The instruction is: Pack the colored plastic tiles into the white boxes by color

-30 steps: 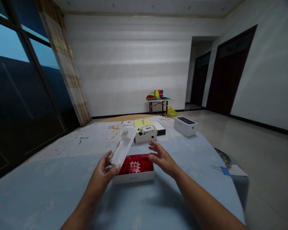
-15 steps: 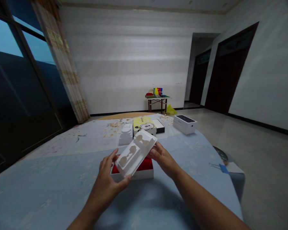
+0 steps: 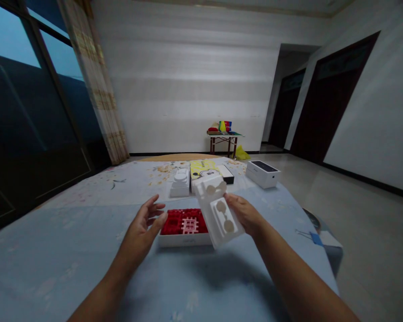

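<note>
A big pale blue and white cloth with flowers (image 3: 70,250) spreads below both hands. Between the hands sits a long, low, open white box (image 3: 184,241), full of bumpy red pieces (image 3: 173,219). Marks on its front are too faint to read.

The right hand (image 3: 242,213) pinches a thin white tray (image 3: 210,214) by its edge. The tray tilts over the box's right end and has tan-looking round shapes in it. The left hand (image 3: 147,219) has its fingers spread by the box's left end; I cannot tell if its thumb touches.

Past the tray is a yellow and white cartoon box (image 3: 201,167). Farther than the right hand is a white box with a black top picture (image 3: 263,176). Their small writing is blurry.

Among the red pieces, between the hands, lies a pink square grid piece (image 3: 190,225).
</note>
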`<state>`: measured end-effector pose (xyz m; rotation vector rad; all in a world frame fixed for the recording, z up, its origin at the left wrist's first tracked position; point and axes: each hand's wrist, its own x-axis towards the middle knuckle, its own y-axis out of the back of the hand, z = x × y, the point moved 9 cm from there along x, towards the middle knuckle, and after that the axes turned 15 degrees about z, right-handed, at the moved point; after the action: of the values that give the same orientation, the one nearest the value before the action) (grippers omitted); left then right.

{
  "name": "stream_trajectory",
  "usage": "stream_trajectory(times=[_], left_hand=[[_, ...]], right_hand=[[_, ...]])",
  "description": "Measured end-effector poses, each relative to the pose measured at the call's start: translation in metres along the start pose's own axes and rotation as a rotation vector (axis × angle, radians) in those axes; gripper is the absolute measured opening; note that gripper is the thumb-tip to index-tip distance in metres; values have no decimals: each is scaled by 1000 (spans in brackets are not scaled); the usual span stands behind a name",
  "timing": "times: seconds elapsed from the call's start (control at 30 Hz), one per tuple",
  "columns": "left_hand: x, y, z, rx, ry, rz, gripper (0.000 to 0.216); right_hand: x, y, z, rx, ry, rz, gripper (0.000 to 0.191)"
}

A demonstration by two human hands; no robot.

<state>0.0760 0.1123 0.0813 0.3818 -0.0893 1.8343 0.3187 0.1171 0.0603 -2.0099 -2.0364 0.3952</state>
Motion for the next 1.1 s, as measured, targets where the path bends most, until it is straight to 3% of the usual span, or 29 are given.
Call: stream_trajectory(times=[0.17,0.3,0.4,0.5,0.6,0.8,0.93,1.0,1.1], left_hand=[[-16,-20,-6,-111,197,-213,60],[-30,-31,-13,-172,357,-350,45],[-18,-17,-17,-266,411,-208,34],[5,14,-26,-445,462,132,16],[18,27,-39,-606,558,303,24],[8,-1,-48,-693,717,237,29],[-2,-14,-48,-647,737,191,30],[-3,-17,-48,-614,726,166,27],[-2,-18,-51,-581,688,135,21]], right_hand=[[-22,-49,39,-259,-166,-374,41],[-23,-64,42,-353,-73,-386,42],[-15,-58,26,-351,46,-312,49],[-2,-36,5,-371,184,-151,61],[5,-19,-7,-437,287,-61,76],[-6,-38,-4,-730,529,-138,117],[-9,-49,-3,-827,645,-131,104],[-6,-46,-4,-847,666,-107,95],[-2,-37,-4,-873,662,-81,97]])
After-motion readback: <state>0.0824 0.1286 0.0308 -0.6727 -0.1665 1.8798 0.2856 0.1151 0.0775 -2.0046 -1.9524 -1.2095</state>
